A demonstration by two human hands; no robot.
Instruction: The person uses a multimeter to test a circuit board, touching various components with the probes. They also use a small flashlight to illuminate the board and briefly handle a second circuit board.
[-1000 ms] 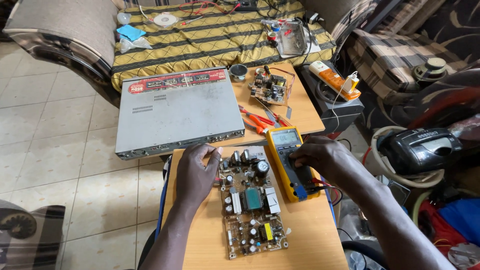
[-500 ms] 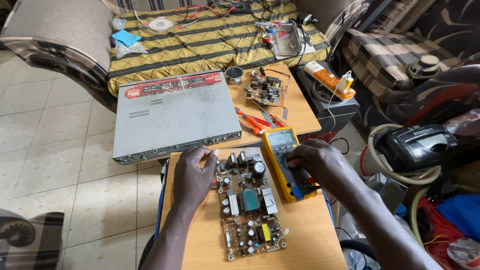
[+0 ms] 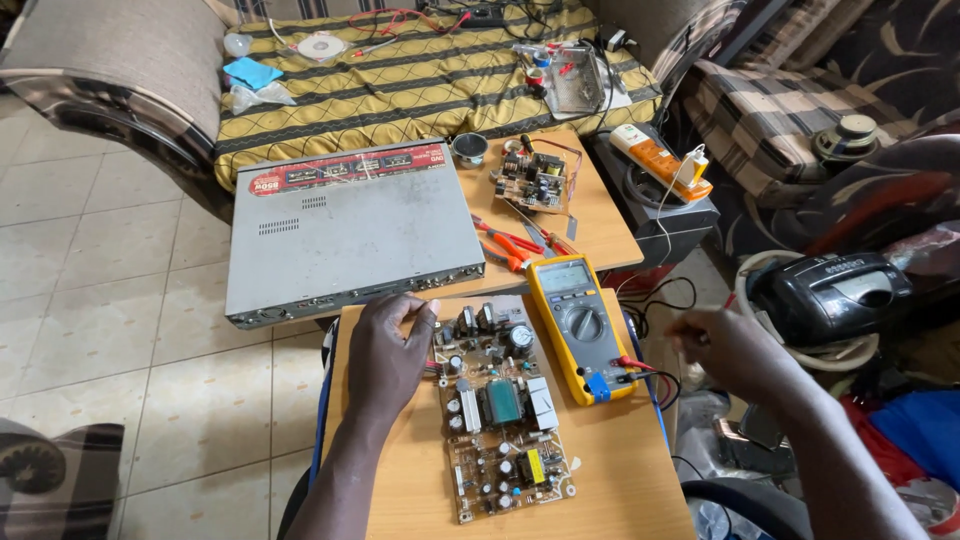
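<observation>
Circuit board (image 3: 503, 425), bare and full of capacitors and a green transformer, lies flat on the near wooden table (image 3: 610, 470), just below the middle of the view. The left hand (image 3: 385, 352) rests on its edge at nine o'clock, palm down and fingers loosely spread; the fingertips touch the board's upper corner without gripping anything.

At three o'clock from the board, touching its side or just beside it, lies a yellow multimeter (image 3: 578, 325) with red and black leads (image 3: 640, 368) plugged in at its lower end. The right hand (image 3: 722, 345) is further out at three o'clock, off the table edge and blurred. It looks half closed, but I cannot tell if it holds a probe or nothing.

At twelve o'clock stands a grey metal chassis (image 3: 350, 240), and at one o'clock red-handled pliers (image 3: 510, 245) and a small second board (image 3: 532, 180) lie on another table.

My judgement of the risks: the leads run over the table edge, so a pull from the right hand could drag the meter against the board or off the table. The left fingers lie close to the large capacitors; if these hold a charge, a touch on the solder side could give a shock. The board is not fixed and may slide.
</observation>
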